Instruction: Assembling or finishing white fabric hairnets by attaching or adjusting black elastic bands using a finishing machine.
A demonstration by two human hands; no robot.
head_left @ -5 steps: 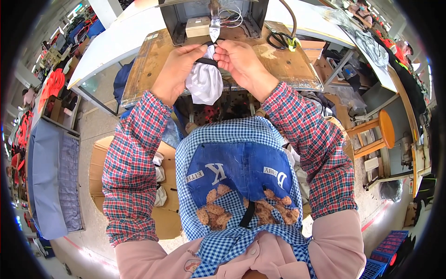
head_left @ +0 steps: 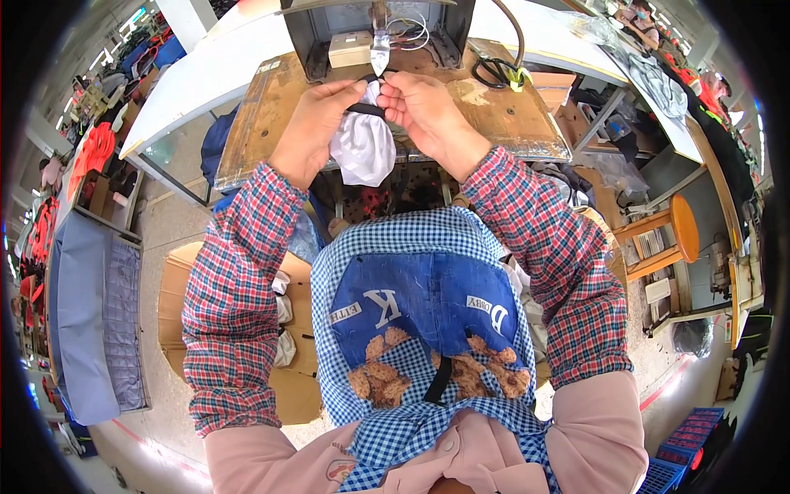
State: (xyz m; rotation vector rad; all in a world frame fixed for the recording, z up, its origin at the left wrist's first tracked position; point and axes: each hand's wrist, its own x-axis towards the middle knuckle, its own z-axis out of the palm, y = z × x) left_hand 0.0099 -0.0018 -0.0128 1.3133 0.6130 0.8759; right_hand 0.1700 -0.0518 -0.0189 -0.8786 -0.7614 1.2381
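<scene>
My left hand (head_left: 314, 119) and my right hand (head_left: 428, 111) are raised together at the near edge of a worn wooden work table (head_left: 263, 115). Between them they pinch a black band (head_left: 365, 109), curved into a loop, one side in each hand's fingers. White cloth (head_left: 362, 148) is joined to the band and hangs below it over the table's edge. Just above the loop, a pointed metal tip (head_left: 379, 62) of a machine comes down close to my fingertips. Whether the tip touches the band cannot be made out.
A grey metal housing (head_left: 317, 37) surrounds the tip, with a beige box (head_left: 350, 49) and thin wires inside. Black cable (head_left: 492, 72) lies coiled on the table's right. An open cardboard box (head_left: 298, 395) with white pieces stands lower left; a wooden stool (head_left: 685, 229) is at right.
The hanging white cloth has shifted very slightly to the right. Both hands keep the same grip and place under the metal tip.
</scene>
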